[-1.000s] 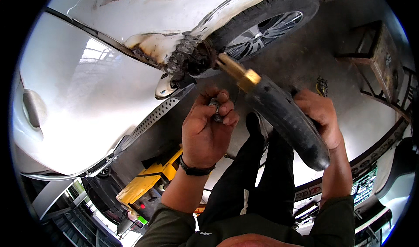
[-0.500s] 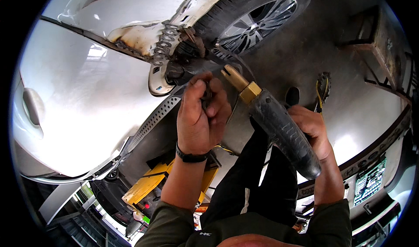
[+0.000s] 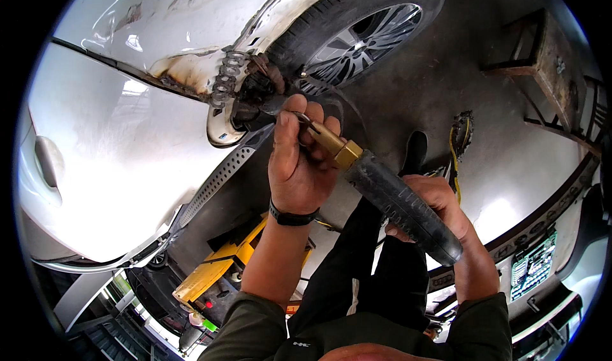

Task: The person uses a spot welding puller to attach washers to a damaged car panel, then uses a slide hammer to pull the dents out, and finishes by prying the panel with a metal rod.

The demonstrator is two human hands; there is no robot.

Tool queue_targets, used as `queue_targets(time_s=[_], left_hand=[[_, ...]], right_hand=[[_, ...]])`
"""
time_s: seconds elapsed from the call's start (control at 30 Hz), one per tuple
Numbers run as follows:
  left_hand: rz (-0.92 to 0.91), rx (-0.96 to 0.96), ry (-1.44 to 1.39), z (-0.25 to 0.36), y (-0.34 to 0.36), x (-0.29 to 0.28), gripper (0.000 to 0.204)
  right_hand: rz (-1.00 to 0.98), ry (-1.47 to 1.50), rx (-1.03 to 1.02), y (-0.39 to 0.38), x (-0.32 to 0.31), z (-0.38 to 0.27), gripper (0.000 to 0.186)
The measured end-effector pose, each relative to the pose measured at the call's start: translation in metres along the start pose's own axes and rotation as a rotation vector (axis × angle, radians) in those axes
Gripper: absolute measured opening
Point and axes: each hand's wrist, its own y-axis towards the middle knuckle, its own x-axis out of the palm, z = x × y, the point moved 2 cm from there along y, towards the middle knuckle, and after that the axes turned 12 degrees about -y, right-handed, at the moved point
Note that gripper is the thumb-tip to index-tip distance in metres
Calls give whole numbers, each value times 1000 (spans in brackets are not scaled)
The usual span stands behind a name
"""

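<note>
My right hand [image 3: 440, 198] is wrapped round a spot-welding gun [image 3: 401, 205], a thick black body with a slotted brass tip [image 3: 330, 140] pointing up and left. My left hand [image 3: 298, 170], wearing a dark wristband, pinches a small thin metal piece [image 3: 302, 116] at the slot of that tip. The fingers partly cover the piece, so its full shape is hidden. Beyond them, a row of wavy metal pull rings [image 3: 227, 77] stands along the damaged, scorched lower edge of a white car panel [image 3: 185, 74].
A car wheel [image 3: 357, 52] lies beyond my hands, beside the panel. The white door [image 3: 115, 170] fills the left. A worn wooden stool [image 3: 542, 68] stands at far right, a black-and-yellow cable [image 3: 456, 147] on the floor. A yellow cart [image 3: 217, 265] and a socket set [image 3: 534, 268] are nearer.
The gun has moved left, and its brass tip now meets the small metal piece in my left hand. My left fingers have opened out somewhat around it. The view has shifted slightly.
</note>
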Motion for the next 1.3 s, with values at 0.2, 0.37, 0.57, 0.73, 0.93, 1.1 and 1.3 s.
queue_targets(time_s=[0.2, 0.37, 0.57, 0.73, 0.93, 1.1, 1.3], left_hand=[[-83, 11, -45, -1, 7, 1, 19], [-143, -61, -59, -1, 14, -1, 22], [106, -25, -19, -3, 27, 21, 27], [429, 64, 102, -8, 38, 39, 36], [48, 49, -147, -3, 49, 12, 43], [-226, 157, -359, -6, 63, 3, 53], [-347, 255, -463, -17, 81, -14, 56]], right_hand=[[6, -26, 37, 7, 0, -10, 33], [-41, 45, 94, 10, -3, -6, 33], [28, -249, 22, 16, -17, -2, 35], [84, -431, 0, 37, -29, -14, 35], [56, -379, -90, 63, -41, -15, 32], [2, -458, -77, 92, -46, -28, 36], [-11, -368, -26, 99, -46, -25, 42]])
